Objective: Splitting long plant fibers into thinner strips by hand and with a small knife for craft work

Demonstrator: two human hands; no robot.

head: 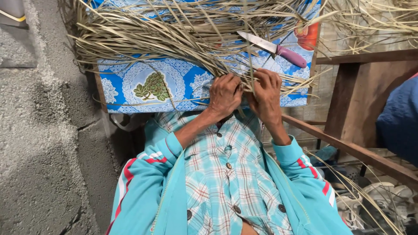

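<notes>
- Nearest the camera, two turquoise jacket sleeves (pixel 148 167) with red and white stripes reach forward over a checked, buttoned shirt (pixel 226 174).
- The left hand (pixel 224 95) is curled shut, pinching dry pale leaf strips (pixel 187 39) at the near edge of the table (pixel 130 93).
- The right hand (pixel 266 98) touches the left, its fingers closed around the same bundle of strips where they gather.
- The step in hand looks like sorting or plaiting strips together; the next move seems to call for a firm pinch with one hand while the other draws a single strip free.
- The strips fan out from the hands across the blue patterned cloth.
- Farther off, a knife (pixel 272 48) with a pink handle lies on the strips, untouched.
</notes>
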